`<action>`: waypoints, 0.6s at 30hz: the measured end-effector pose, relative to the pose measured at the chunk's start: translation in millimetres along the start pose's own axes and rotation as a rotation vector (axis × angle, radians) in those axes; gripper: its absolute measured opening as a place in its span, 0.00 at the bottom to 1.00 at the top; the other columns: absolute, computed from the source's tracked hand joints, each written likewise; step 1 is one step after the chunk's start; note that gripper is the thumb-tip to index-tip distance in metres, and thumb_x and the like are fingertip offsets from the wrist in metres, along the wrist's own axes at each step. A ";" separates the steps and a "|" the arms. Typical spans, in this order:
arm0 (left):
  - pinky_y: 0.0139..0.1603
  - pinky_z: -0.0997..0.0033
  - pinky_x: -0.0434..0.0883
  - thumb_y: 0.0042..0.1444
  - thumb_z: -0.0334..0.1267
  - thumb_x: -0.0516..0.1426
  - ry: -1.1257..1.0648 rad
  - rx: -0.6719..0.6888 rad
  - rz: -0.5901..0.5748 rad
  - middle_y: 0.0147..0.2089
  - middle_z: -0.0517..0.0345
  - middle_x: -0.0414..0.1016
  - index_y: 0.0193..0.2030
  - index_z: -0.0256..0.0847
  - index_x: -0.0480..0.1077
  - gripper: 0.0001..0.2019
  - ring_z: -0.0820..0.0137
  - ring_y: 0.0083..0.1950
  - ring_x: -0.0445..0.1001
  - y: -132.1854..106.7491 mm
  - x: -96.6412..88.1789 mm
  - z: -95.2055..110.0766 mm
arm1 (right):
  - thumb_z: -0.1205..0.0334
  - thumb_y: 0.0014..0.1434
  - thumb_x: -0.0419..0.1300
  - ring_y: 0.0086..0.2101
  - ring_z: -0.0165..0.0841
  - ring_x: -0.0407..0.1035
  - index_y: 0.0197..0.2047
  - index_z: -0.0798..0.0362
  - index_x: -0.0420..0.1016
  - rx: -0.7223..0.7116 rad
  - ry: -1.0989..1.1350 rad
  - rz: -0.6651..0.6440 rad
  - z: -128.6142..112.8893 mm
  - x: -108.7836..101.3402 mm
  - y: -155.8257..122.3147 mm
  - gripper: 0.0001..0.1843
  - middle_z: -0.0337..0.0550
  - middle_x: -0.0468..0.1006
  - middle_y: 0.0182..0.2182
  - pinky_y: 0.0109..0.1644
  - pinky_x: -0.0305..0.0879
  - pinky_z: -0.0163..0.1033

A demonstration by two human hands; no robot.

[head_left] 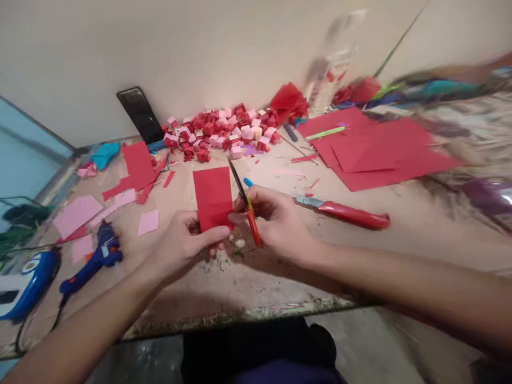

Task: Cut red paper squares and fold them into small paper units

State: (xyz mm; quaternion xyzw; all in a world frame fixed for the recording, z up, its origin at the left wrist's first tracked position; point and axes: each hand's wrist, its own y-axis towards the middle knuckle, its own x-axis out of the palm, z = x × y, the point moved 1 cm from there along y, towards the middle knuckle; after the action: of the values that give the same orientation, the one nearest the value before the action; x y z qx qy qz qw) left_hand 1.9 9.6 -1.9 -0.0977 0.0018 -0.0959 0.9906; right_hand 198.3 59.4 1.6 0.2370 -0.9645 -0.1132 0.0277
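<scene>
My left hand [192, 240] pinches the lower edge of a red paper rectangle [213, 194], thumb in front and fingers behind. Red-handled scissors [253, 224] are in my right hand [278, 224], their dark blades pointing up along the paper's right edge. The right fingertips also reach the paper's lower right corner. Whether the blades touch the paper I cannot tell. Just right of that hand lies a knife with a red handle [354, 214], its blade partly hidden behind the fingers. A blue-tipped stick [248, 182] shows behind the right hand.
Small pink and red paper cubes [224, 130] are heaped against the wall. Large red sheets [384, 149] lie to the right, beside a clear bottle [332, 69]. At left are a blue glue gun [96, 258], pink paper [78, 216] and red scraps [138, 165]. A phone [140, 114] leans upright.
</scene>
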 end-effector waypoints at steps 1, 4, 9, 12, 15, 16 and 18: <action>0.25 0.76 0.69 0.60 0.45 0.71 0.010 0.015 0.017 0.22 0.56 0.77 0.27 0.37 0.80 0.16 0.74 0.22 0.73 0.5 0.9 -0.4 | 0.61 0.55 0.78 0.31 0.29 0.67 0.32 0.54 0.74 0.005 0.002 0.000 -0.4 -0.2 0.0 0.16 0.36 0.75 0.30 0.36 0.64 0.35; 0.24 0.74 0.69 0.62 0.45 0.69 0.018 0.066 0.085 0.21 0.57 0.75 0.25 0.37 0.79 0.18 0.72 0.22 0.72 1.0 1.8 -1.1 | 0.61 0.55 0.78 0.33 0.30 0.70 0.34 0.54 0.76 0.029 0.036 0.007 -1.1 -0.2 -0.1 0.14 0.37 0.78 0.32 0.39 0.67 0.37; 0.27 0.74 0.71 0.64 0.44 0.68 0.002 0.185 0.217 0.25 0.58 0.78 0.27 0.40 0.80 0.15 0.73 0.24 0.73 -0.5 -3.8 1.4 | 0.63 0.53 0.79 0.29 0.28 0.68 0.34 0.53 0.77 0.112 0.169 0.023 0.8 1.4 0.6 0.14 0.36 0.78 0.30 0.34 0.66 0.35; 0.28 0.74 0.71 0.64 0.43 0.68 0.026 0.210 0.226 0.25 0.58 0.78 0.27 0.39 0.80 0.15 0.73 0.25 0.74 -0.4 -5.0 2.7 | 0.65 0.51 0.80 0.29 0.28 0.70 0.35 0.53 0.78 0.140 0.236 0.028 2.2 2.7 0.6 0.14 0.36 0.80 0.31 0.34 0.67 0.35; 0.28 0.74 0.71 0.63 0.45 0.69 0.051 0.152 0.193 0.25 0.56 0.78 0.27 0.38 0.81 0.16 0.73 0.25 0.74 -0.5 -1.3 1.8 | 0.67 0.48 0.81 0.34 0.29 0.74 0.36 0.53 0.80 0.109 0.275 0.055 1.0 3.6 0.3 0.16 0.38 0.82 0.34 0.39 0.71 0.35; 0.28 0.74 0.71 0.62 0.45 0.69 0.066 0.117 0.173 0.25 0.56 0.79 0.27 0.38 0.81 0.16 0.72 0.25 0.75 -0.8 1.0 1.4 | 0.67 0.48 0.81 0.34 0.29 0.74 0.36 0.53 0.80 0.108 0.281 0.061 -0.1 3.8 0.2 0.16 0.37 0.82 0.34 0.39 0.71 0.35; 0.28 0.73 0.71 0.63 0.46 0.68 0.102 0.049 0.119 0.25 0.54 0.79 0.27 0.37 0.81 0.17 0.71 0.25 0.75 -1.6 6.0 0.9 | 0.66 0.48 0.81 0.29 0.28 0.71 0.35 0.53 0.78 0.128 0.283 0.063 -2.5 4.3 0.0 0.17 0.35 0.79 0.30 0.34 0.70 0.34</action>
State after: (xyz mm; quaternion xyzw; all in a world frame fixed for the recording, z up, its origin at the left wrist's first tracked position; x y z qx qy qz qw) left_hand 7.5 7.1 -0.6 -0.0684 0.0558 -0.0419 0.9952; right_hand 194.7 56.8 4.1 0.2213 -0.9632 -0.0161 0.1519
